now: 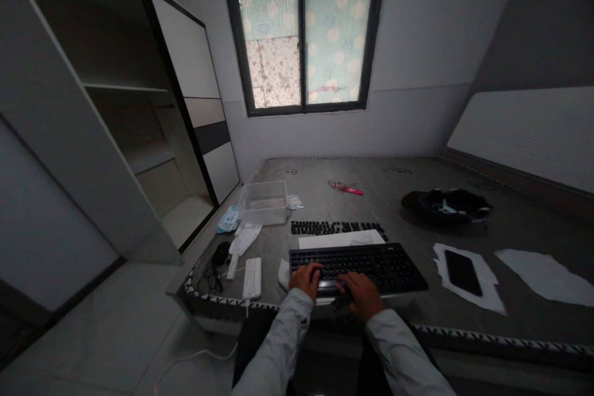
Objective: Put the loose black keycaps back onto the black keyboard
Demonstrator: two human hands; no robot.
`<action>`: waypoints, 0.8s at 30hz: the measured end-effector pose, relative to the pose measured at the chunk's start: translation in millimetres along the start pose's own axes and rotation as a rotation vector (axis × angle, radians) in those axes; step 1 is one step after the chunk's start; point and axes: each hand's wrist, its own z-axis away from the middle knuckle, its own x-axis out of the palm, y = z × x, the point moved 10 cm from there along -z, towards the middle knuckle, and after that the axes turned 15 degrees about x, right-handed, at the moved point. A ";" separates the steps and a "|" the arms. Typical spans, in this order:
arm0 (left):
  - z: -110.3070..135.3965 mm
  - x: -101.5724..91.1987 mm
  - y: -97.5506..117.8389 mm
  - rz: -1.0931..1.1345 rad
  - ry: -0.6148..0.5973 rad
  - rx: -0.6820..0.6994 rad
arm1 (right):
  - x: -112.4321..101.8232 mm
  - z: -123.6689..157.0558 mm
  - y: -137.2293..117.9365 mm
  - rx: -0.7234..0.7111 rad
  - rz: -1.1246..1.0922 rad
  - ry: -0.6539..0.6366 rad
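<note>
1. The left hand rests with bent fingers on the front left part of the black keyboard; whether it grips or only steadies, I can't tell from here. The right hand is at the keyboard's front edge, fingers curled in, with something small and dark by the fingertips. I can't make out what it is, or whether it's pinched.
2. The keyboard lies near the mattress's front edge, just in front of a white panel. My worry is a hard push toward the lap: it could slide or tip over that edge.
3. Rows of small black pieces, keycaps by the look of them, lie loose just behind the panel. Shove the keyboard back and the panel might plough into them and muddle the order. The soft bedding could also let them wobble out of line.
4. Anything tiny dropped by the right hand would likely vanish against dark legs or the grey cover.
5. As for materials: the mattress has a smooth grey cover with patterned trim; the keyboard is a long dark slab with bumpy rows; the panel is flat and pale. The clear box is thin-walled, see-through plastic. The white power strip is a smooth, rounded bar, its cable curving across the floor.
</note>
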 end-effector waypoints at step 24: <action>-1.8 13.2 -3.8 0.009 -0.085 0.035 | 9.4 -0.8 -12.7 -0.040 -0.033 -0.007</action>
